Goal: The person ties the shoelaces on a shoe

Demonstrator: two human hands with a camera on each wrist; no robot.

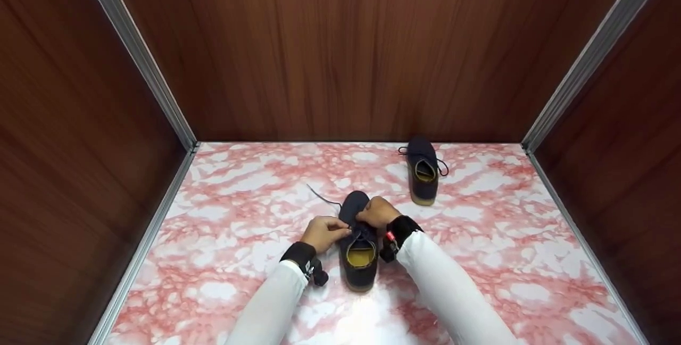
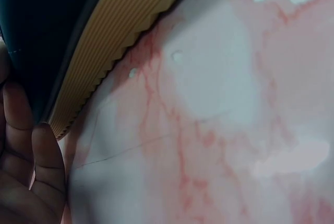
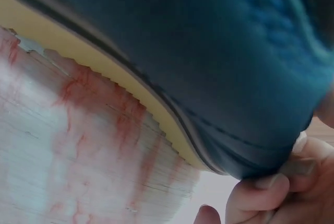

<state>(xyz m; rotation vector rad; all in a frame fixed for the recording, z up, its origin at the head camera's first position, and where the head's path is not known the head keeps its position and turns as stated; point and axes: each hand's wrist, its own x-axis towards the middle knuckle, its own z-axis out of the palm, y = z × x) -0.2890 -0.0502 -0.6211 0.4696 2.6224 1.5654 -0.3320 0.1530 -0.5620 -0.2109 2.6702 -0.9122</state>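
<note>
A dark navy lace-up shoe (image 1: 359,276) with a yellowish insole and ridged tan sole sits between my hands, toe pointing away. My left hand (image 1: 322,232) is at the left of its lacing, thumb and forefinger pinched together on what looks like the shoelace. From the shoe's left side a loose lace end (image 1: 323,197) trails onto the floor. On the opposite side my right hand (image 1: 379,212) grips the front of the shoe with curled fingers (image 3: 258,192); whether lace lies between them is hidden. The left wrist view shows bent fingers (image 2: 48,156) beside the sole (image 2: 112,31).
A matching shoe (image 1: 423,188) stands farther back on the right, its laces spread to both sides. Brown wood-grain panels (image 1: 351,52) with grey metal edging (image 1: 159,89) enclose the red-and-white marbled surface (image 1: 239,185) on three sides.
</note>
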